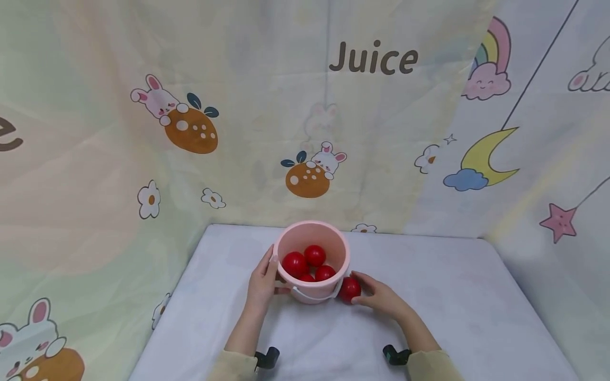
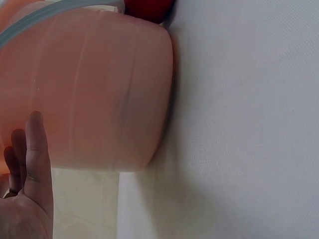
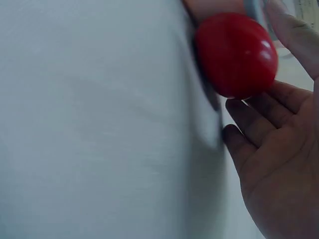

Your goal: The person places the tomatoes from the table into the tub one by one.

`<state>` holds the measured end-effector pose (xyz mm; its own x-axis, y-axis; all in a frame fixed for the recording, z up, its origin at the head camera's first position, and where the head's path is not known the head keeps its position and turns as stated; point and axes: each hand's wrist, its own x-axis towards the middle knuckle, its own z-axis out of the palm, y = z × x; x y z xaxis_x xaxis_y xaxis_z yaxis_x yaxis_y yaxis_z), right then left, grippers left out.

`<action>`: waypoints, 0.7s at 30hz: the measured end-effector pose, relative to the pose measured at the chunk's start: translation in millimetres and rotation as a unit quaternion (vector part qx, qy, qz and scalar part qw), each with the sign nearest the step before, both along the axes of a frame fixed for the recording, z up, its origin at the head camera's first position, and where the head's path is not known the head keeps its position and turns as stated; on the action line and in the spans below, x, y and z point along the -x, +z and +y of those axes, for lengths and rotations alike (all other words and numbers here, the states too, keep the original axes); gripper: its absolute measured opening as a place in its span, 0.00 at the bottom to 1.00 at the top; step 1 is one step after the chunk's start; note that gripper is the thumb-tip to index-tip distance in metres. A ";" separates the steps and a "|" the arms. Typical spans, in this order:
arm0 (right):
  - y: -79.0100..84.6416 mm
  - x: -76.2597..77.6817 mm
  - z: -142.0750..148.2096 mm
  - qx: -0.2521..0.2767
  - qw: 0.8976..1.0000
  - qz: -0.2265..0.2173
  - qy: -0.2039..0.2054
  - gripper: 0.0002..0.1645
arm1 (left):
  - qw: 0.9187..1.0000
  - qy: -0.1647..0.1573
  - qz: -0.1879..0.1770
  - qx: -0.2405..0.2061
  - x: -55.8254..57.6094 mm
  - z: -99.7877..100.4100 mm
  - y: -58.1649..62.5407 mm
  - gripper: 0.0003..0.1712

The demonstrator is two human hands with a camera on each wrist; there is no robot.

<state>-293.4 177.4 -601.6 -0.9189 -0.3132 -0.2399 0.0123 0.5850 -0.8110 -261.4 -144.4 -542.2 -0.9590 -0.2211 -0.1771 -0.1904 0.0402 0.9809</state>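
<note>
A pink bucket [image 1: 312, 292] with a white handle [image 1: 305, 295] stands toward the back of the table, its mouth tipped toward the head camera. Several glossy red, apple-like fruits [image 1: 294, 263] lie inside it. On its left side rests my left hand [image 1: 262, 286]; the left wrist view has the fingers [image 2: 36, 149] straight along the bucket wall [image 2: 104, 94]. Outside, against the bucket's right side, is another red apple-like fruit [image 3: 237, 55]. My right hand [image 1: 381, 299] holds it between thumb and fingertips, low at the table. No stem shows on it.
White cloth covers the table [image 1: 429, 275]. A printed curtain [image 1: 248, 132] hangs behind the table and along both sides, close to the bucket at the back. Dark wrist cameras [image 1: 396, 355] sit on both forearms.
</note>
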 end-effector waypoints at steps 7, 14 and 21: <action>-6.5 -6.1 -6.7 -0.021 0.999 0.006 -0.027 0.49 | 1.000 0.004 -0.004 -0.005 -1.0 -1.5 0.2 0.29; -15.4 -7.3 -7.8 -0.010 0.998 -0.004 -0.064 0.47 | 1.000 0.005 -0.009 -0.006 -1.0 -0.2 0.6 0.29; -15.9 -7.5 -9.7 -0.015 0.997 0.007 -0.070 0.47 | 1.000 0.007 -0.009 -0.007 -0.3 0.3 -0.7 0.29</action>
